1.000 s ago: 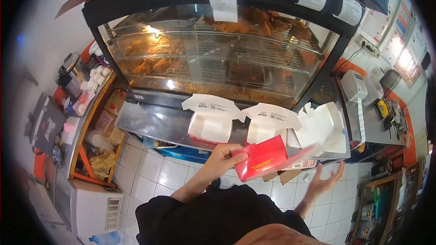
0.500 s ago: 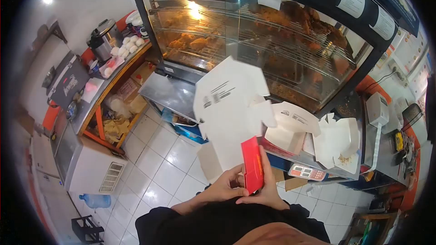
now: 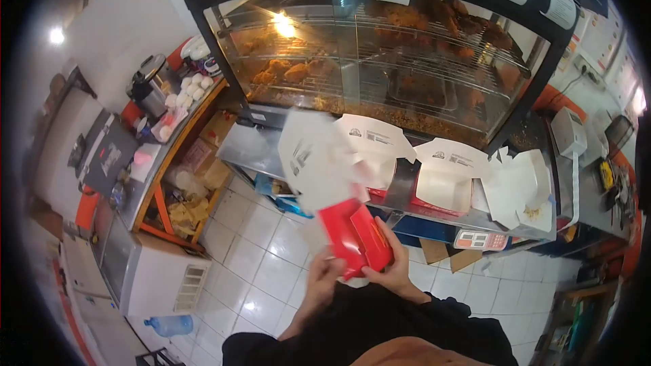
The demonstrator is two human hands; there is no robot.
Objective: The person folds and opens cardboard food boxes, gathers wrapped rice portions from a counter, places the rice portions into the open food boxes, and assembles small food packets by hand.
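A cardboard takeaway box [image 3: 356, 237], red outside and white inside, is partly folded in front of my body. Its white lid flap [image 3: 312, 156] stands up away from me, smeared by motion. My right hand [image 3: 393, 270] grips the red side, thumb on the near edge. At the lower left corner, my left hand [image 3: 323, 281] has its fingers bent against the red panel, somewhat blurred. On the counter beyond are a folded box [image 3: 382, 171] with its lid up, partly hidden by the held one, and a second folded box [image 3: 442, 190] beside it.
A glass display case [image 3: 366, 61] with fried chicken on racks stands behind the counter. To the right lie an open white carton [image 3: 519, 186] with crumbs and a scale display [image 3: 480, 240]. A side counter [image 3: 180, 118] runs along the left, with a water bottle [image 3: 169, 325] on the floor.
The held box has turned, so more of its red outside shows, and its lid flap has swung left. My left hand has shifted to its lower left corner. The view has moved slightly.
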